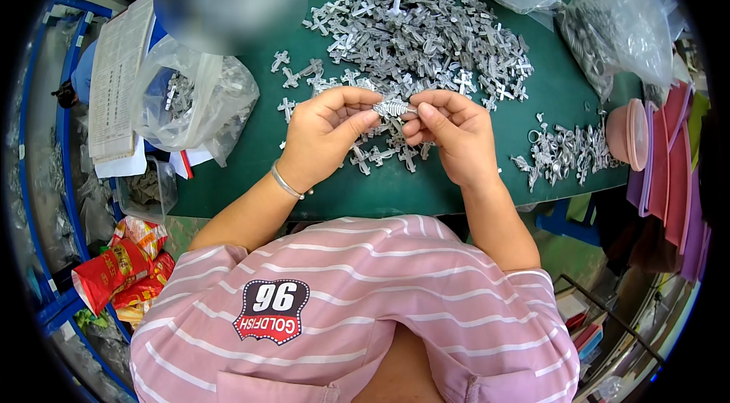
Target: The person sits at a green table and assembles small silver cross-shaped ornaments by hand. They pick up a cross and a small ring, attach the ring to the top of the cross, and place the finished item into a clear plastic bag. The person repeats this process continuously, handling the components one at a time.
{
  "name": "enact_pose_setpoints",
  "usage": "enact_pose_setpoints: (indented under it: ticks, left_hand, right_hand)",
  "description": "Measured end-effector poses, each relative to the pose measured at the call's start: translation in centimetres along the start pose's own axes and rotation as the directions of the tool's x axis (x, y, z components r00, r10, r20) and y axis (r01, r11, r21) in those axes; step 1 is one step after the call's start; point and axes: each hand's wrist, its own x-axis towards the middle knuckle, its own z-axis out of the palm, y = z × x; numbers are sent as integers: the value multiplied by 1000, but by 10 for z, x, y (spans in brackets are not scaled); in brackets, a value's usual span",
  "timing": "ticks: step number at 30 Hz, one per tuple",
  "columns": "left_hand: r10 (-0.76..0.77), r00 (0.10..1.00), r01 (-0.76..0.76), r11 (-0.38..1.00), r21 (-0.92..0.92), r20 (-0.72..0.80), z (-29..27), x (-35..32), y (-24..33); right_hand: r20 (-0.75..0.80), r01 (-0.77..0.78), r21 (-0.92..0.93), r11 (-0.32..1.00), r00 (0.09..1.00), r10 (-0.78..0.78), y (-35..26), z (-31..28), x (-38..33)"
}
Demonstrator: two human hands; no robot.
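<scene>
Between my two hands, above the near edge of a big pile, is a small silvery metal piece with ribs like a fishbone (pixel 392 109). My left hand (pixel 323 129) pinches its left end between thumb and forefinger. At the other end, my right hand (pixel 455 135) grips it the same way, its remaining fingers curled in. The pile of grey metal cross-shaped pieces (pixel 426 30) spreads beyond both hands, with several loose ones under and beside them. A metal bangle circles my left wrist.
The green table (pixel 251 182) carries a smaller heap of shiny metal pieces (pixel 566 152) at right, beside pink cups (pixel 630 133). Clear plastic bags (pixel 201 91) with metal parts stand left, back and right. A plastic tub (pixel 152 186) and red snack bags (pixel 114 270) are lower left.
</scene>
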Motion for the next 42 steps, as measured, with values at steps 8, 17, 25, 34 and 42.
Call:
enact_pose_setpoints:
  ticks: [8,17,25,34,42]
  left_hand:
    - [-68,998,69,990,-124,10,1,-1,0]
    - [97,975,-146,959,244,202,1,-15,-2]
    - [139,957,-228,905,359,256,13,-23,-2]
    - [266,838,-529,613,587,477,2,-30,-4]
    - [392,861,-478,408,778,323,-11,-12,-7]
  right_hand:
    - [21,182,-69,981,983,-181,8,-5,-12]
    - [187,466,-657,593,862,-470,10,-14,-34]
    - [151,516,-673,530,797,-585,29,-16,-61]
    - [386,536,-799,273,805,-451,28,-29,-66]
    - [163,295,-939,178,836,-524,32,-18,-44]
